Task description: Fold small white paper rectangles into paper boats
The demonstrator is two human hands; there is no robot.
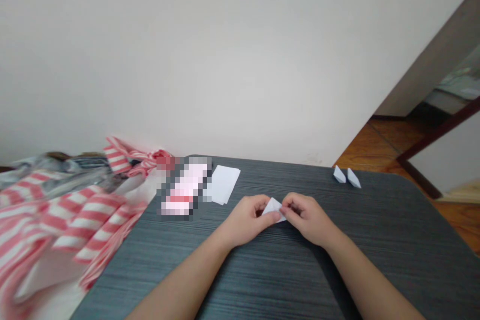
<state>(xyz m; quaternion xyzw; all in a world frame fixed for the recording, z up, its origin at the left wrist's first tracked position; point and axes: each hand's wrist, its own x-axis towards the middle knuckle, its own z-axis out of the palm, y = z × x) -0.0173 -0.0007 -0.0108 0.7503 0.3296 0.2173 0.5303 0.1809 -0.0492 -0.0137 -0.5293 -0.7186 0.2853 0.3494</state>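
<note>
Between my hands, just above the dark tabletop, is a small folded white paper (273, 206) with a pointed top. My left hand (250, 216) grips its left side, the thumb lying across the front. At the right edge, my right hand (306, 216) pinches the paper between thumb and fingers. Part of the paper is hidden behind the fingers. Beyond my left hand lies a stack of white paper sheets (225, 184). Two folded white paper pieces (339, 175) stand apart from my hands at the far right of the table.
The dark wood-grain table (375, 240) meets a pale wall (240, 60) at the back. A blurred-out pinkish rectangular object (186, 187) lies left of the sheets. Red-and-white striped cloth (86, 215) is heaped along the left side. Wooden floor (362, 145) shows at right.
</note>
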